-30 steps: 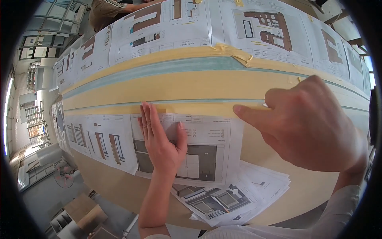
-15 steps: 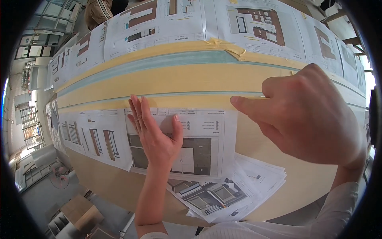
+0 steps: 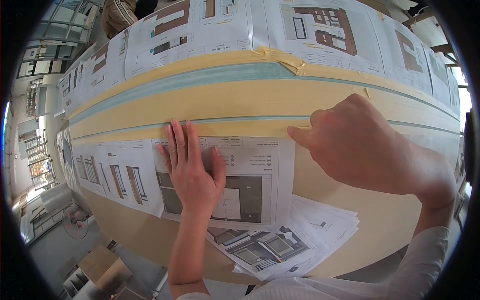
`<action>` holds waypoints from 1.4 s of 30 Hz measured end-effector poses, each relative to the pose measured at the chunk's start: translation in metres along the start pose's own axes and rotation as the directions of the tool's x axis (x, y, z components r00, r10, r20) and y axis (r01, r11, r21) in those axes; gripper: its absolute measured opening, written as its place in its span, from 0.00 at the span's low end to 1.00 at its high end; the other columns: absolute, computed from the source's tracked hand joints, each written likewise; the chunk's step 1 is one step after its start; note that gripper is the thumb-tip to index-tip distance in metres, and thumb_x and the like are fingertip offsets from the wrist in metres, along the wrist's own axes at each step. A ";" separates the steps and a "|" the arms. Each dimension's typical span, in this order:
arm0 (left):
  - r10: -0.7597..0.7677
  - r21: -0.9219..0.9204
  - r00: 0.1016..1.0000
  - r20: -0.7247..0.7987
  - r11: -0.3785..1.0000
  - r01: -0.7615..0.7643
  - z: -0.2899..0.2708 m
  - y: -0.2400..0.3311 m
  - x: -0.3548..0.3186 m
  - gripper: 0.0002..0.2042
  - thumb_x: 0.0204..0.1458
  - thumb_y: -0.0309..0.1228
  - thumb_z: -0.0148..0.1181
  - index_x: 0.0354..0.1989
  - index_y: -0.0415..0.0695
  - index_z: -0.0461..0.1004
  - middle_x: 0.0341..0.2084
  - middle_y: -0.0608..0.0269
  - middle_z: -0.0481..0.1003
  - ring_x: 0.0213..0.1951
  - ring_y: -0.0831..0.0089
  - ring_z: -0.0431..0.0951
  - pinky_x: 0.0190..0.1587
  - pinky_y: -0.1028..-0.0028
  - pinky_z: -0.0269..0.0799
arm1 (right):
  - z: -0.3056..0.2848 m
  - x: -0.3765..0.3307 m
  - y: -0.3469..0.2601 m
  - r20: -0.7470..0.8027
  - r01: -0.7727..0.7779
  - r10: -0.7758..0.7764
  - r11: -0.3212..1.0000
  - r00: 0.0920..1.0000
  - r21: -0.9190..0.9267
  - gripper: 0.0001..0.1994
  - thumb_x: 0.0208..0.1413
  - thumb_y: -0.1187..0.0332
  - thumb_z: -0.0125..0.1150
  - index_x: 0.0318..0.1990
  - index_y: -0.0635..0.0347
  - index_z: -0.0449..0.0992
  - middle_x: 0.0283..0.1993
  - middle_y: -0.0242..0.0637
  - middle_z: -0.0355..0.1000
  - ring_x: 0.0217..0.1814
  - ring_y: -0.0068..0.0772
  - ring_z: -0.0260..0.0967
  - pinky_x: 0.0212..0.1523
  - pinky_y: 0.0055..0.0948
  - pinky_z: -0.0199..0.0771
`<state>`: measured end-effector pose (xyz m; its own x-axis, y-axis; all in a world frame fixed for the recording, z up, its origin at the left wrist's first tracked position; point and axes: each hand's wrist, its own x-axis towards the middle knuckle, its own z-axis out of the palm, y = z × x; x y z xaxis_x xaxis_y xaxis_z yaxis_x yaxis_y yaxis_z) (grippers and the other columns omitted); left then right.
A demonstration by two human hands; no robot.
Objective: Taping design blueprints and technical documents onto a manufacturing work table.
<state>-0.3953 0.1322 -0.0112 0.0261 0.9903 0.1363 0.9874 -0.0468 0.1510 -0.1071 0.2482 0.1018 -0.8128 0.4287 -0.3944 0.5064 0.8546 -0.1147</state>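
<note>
Two hands of ours are on one sheet [image 3: 250, 180], a printed floor plan lying against the tan board [image 3: 240, 102], just below the long strip of tape [image 3: 235, 129] that crosses it; going from the left, we first see a fan [image 3: 75, 222] on the floor far below, then more plans [image 3: 117, 172] taped in a row along the board's lower band; next comes our left hand [image 3: 192, 172], flat and spread wide, palm down on the sheet, fingers pointing up so that the fingertips [image 3: 176, 125] touch the tape; it grips nothing and simply presses the paper; under the sheet's lower edge a loose stack [image 3: 280, 247] of similar prints fans out toward the right; further right our right hand [image 3: 365, 147] is loosely curled, knuckles toward us, its forefinger tip [image 3: 292, 131] pressed on the tape at the sheet's upper right corner; whether anything lies inside that curled hand we cannot tell; its white sleeve [image 3: 425, 265] runs down to the lower right edge; above both hands a pale green stripe [image 3: 200, 77] runs along the board, a crumpled piece of tape [image 3: 282, 57] sits near its middle, and another row of prints [image 3: 320, 27] covers the top band.
</note>
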 end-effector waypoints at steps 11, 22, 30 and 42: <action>-0.006 0.051 0.998 0.064 0.999 0.003 -0.003 0.003 0.000 0.36 0.67 0.40 0.55 0.80 0.36 0.55 0.80 0.36 0.52 0.81 0.41 0.50 0.80 0.39 0.39 | -0.002 0.003 -0.002 0.007 -0.020 0.020 0.999 1.000 -0.027 0.18 0.56 0.71 0.63 0.54 0.53 0.85 0.21 0.29 0.72 0.22 0.33 0.75 0.24 0.37 0.68; -0.016 -0.037 0.998 0.055 0.999 0.018 -0.005 0.001 -0.001 0.37 0.68 0.41 0.57 0.80 0.35 0.55 0.80 0.35 0.52 0.81 0.39 0.49 0.80 0.39 0.37 | 0.001 0.012 0.000 -0.154 0.053 -0.059 0.998 0.986 -0.041 0.05 0.56 0.72 0.62 0.37 0.53 0.84 0.19 0.31 0.73 0.23 0.37 0.77 0.25 0.37 0.70; -0.029 -0.055 0.999 0.027 0.998 0.030 -0.005 -0.002 -0.003 0.37 0.69 0.45 0.58 0.79 0.34 0.56 0.80 0.35 0.52 0.81 0.39 0.50 0.80 0.39 0.39 | 0.001 0.015 -0.004 -0.109 0.062 -0.074 0.992 0.991 -0.110 0.04 0.54 0.73 0.64 0.36 0.53 0.83 0.20 0.32 0.73 0.25 0.37 0.77 0.26 0.37 0.71; -0.071 0.129 0.997 0.038 0.989 0.065 -0.013 -0.030 0.002 0.40 0.71 0.52 0.53 0.77 0.30 0.57 0.77 0.30 0.55 0.79 0.37 0.53 0.80 0.41 0.42 | 0.001 0.020 -0.003 -0.146 -0.001 -0.001 1.000 0.989 -0.012 0.04 0.52 0.73 0.63 0.27 0.53 0.81 0.18 0.34 0.72 0.23 0.39 0.77 0.23 0.37 0.70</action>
<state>-0.4264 0.1336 -0.0028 -0.0379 0.9954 0.0883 0.9989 0.0352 0.0318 -0.1247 0.2544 0.0932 -0.8464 0.4664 -0.2570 0.5039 0.8575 -0.1035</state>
